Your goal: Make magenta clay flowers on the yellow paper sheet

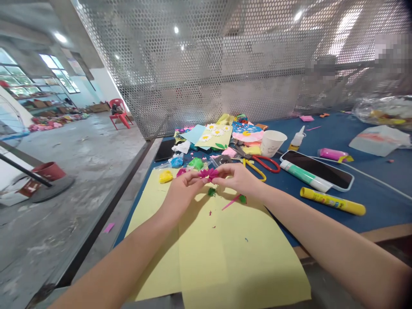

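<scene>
Between the fingertips of my left hand (188,184) and my right hand (234,177) is a small magenta flower (209,174), pinched from both sides. Both hands are above the far part of a yellow paper sheet (206,257). Just below the fingers lies a dark green clay piece (211,192). A thin pink stick (231,202) rests on the paper, its upper end near a green leaf shape (242,199). Beyond my hands are lumps of yellow clay (166,176), green clay (196,163) and blue clay (177,161).
Scissors with red handles (267,164), a paper cup (273,143), a glue bottle (296,139), a phone (322,168) and a yellow tube (333,201) lie to the right. Daisy-decorated paper (215,134) sits at the back, before a perforated metal screen (219,64).
</scene>
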